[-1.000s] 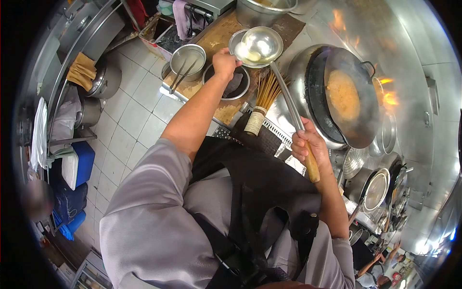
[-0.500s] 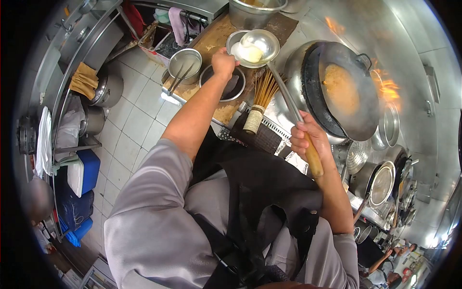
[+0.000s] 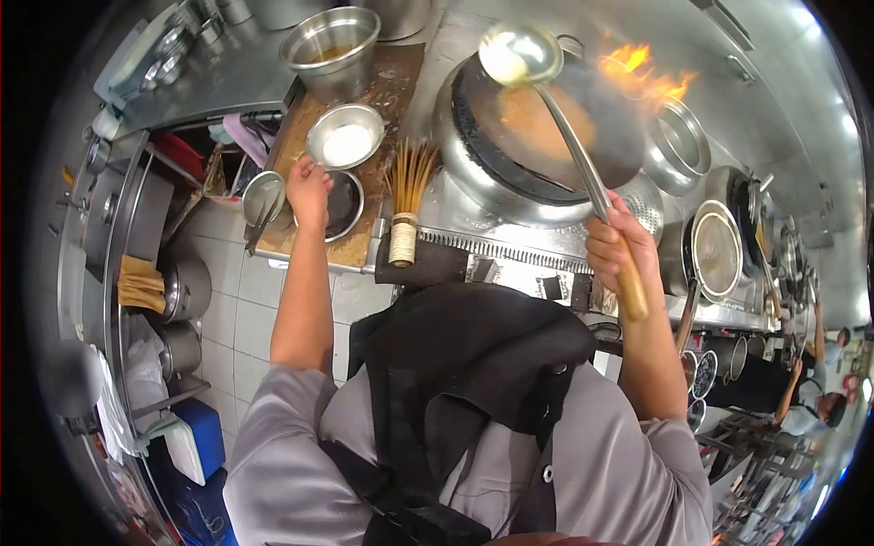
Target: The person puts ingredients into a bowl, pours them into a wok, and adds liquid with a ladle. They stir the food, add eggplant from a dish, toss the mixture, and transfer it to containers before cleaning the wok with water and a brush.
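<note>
My right hand [image 3: 622, 241] is wrapped around the wooden handle of a long metal ladle [image 3: 574, 146]. The ladle's bowl hangs over the far left part of a smoking wok [image 3: 605, 173], which holds an orange-brown liquid or food [image 3: 551, 123]. At the rim of a small metal bowl [image 3: 320, 136] with white contents [image 3: 348, 146], my left hand [image 3: 309, 189] has its fingers curled, seemingly pinching the edge. Below that bowl, a pot with dark contents [image 3: 344, 205] is partly covered by my left hand and wrist.
Flames [image 3: 642, 71] rise behind the wok. A bamboo brush [image 3: 403, 237] stands left of it. A deep metal pot [image 3: 332, 77] and a small pan with tongs [image 3: 264, 196] are on the left. Strainers [image 3: 716, 250] and pans line the right; people [image 3: 810, 400] are far right.
The ladle has moved from above the small bowl to above the wok. My left hand stays at the bowl's rim, and the whole view has turned.
</note>
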The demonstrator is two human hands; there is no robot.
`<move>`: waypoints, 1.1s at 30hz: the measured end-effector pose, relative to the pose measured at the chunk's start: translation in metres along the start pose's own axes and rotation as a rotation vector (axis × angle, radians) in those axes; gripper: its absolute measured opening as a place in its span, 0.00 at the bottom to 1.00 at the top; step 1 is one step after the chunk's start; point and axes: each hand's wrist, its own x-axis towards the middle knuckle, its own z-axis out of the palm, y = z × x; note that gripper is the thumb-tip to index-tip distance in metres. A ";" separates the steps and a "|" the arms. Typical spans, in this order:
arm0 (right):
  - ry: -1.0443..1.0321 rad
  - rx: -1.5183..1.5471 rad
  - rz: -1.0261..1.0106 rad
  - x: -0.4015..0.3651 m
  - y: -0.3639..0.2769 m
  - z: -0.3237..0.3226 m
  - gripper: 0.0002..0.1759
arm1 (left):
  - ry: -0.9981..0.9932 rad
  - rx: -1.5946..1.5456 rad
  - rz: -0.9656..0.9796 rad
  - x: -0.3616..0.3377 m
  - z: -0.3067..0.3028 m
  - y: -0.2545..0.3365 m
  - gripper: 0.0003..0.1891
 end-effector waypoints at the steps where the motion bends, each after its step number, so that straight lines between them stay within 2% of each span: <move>1: 0.266 -0.390 -0.025 -0.001 -0.008 0.002 0.23 | -0.009 0.000 0.008 -0.013 0.005 0.005 0.17; 2: 0.536 -0.776 -0.050 0.000 -0.017 0.003 0.22 | -0.035 0.023 0.012 -0.027 0.013 0.009 0.16; 4: 0.583 -0.776 -0.068 0.002 -0.041 -0.026 0.23 | -0.066 0.048 0.025 -0.053 0.027 0.010 0.15; 6: 0.757 -1.132 -0.105 0.004 -0.053 -0.068 0.25 | -0.193 0.040 0.054 -0.076 0.043 0.001 0.13; 8: 0.800 -1.372 -0.250 -0.001 -0.033 -0.096 0.26 | -0.262 0.074 0.046 -0.110 0.059 0.003 0.12; 9: 0.781 -1.216 -0.183 -0.014 -0.035 -0.082 0.27 | -0.286 0.212 0.203 -0.120 0.066 -0.007 0.11; 10: 0.758 -1.062 -0.118 -0.024 -0.042 -0.067 0.28 | -0.322 0.248 0.209 -0.137 0.073 -0.011 0.12; 11: 0.751 -1.061 -0.122 -0.026 -0.060 -0.072 0.28 | -0.358 0.225 0.182 -0.152 0.082 -0.018 0.12; 13: 0.479 -0.520 -0.038 -0.033 -0.094 -0.086 0.30 | -0.501 0.276 0.148 -0.187 0.103 -0.018 0.12; 14: 0.478 -0.520 -0.035 -0.030 -0.087 -0.097 0.30 | -0.498 0.277 0.147 -0.202 0.113 -0.017 0.12; 16: 0.799 -1.360 -0.235 -0.018 -0.055 -0.100 0.28 | -0.700 0.333 0.310 -0.228 0.131 0.000 0.11; 18: 0.787 -1.348 -0.260 -0.054 -0.067 -0.096 0.28 | -0.793 0.350 0.333 -0.244 0.142 0.023 0.12; 20: 0.499 -0.715 -0.036 -0.101 -0.117 -0.099 0.28 | -0.811 0.372 0.374 -0.252 0.154 0.040 0.15; 21: 0.502 -0.936 -0.019 -0.103 -0.125 -0.107 0.29 | -0.766 0.410 0.555 -0.256 0.161 0.044 0.16; 22: 0.502 -0.933 -0.014 -0.097 -0.123 -0.101 0.29 | -0.722 0.448 0.733 -0.261 0.169 0.049 0.17; 23: 0.588 -1.050 -0.085 -0.085 -0.119 -0.094 0.29 | -0.713 0.527 0.918 -0.259 0.180 0.055 0.25; 24: 0.674 -1.167 -0.160 -0.072 -0.115 -0.088 0.29 | -0.715 0.530 0.917 -0.261 0.195 0.061 0.25; 26: 0.671 -1.207 -0.200 -0.050 -0.109 -0.103 0.30 | -0.710 0.703 1.026 -0.268 0.224 0.063 0.32; 28: 0.751 -1.245 -0.220 -0.036 -0.094 -0.103 0.30 | -0.751 0.827 1.018 -0.259 0.240 0.037 0.32; 29: 0.735 -1.173 -0.121 -0.042 -0.094 -0.093 0.30 | -0.704 0.793 1.034 -0.252 0.247 0.026 0.29; 30: 0.736 -1.173 -0.117 -0.042 -0.103 -0.095 0.30 | -0.654 0.757 1.052 -0.248 0.253 0.018 0.26; 31: 0.589 -0.842 -0.042 -0.042 -0.117 -0.100 0.30 | -0.624 0.725 1.038 -0.246 0.256 0.015 0.22; 32: 0.442 -0.509 0.033 -0.040 -0.129 -0.106 0.29 | -0.627 0.726 1.026 -0.244 0.257 0.010 0.22; 33: 0.399 -0.454 0.029 -0.028 -0.133 -0.103 0.28 | -0.630 0.715 1.020 -0.243 0.255 0.009 0.22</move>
